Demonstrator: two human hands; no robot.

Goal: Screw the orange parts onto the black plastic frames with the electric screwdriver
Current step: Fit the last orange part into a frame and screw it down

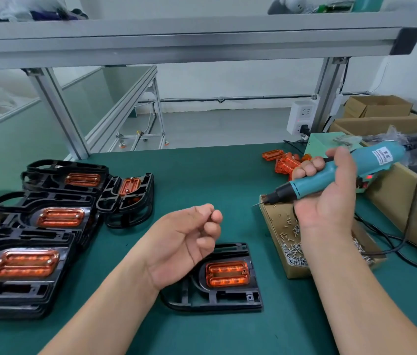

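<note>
Right hand [327, 201] grasps the teal electric screwdriver [371, 160], fingers wrapped round its barrel; bit tip sits over the corner of the shallow cardboard tray of silver screws [302, 272]; left hand [184, 242] palm-up, fingers curled, tips together; whether they pinch a screw cannot be told; black plastic frame [227, 298] with translucent orange part [227, 274] seated lies flat on the green mat [202, 175], partly beneath the left hand; stacked fitted frames [23, 290] at left; loose orange parts [284, 160] beyond the tray.
</note>
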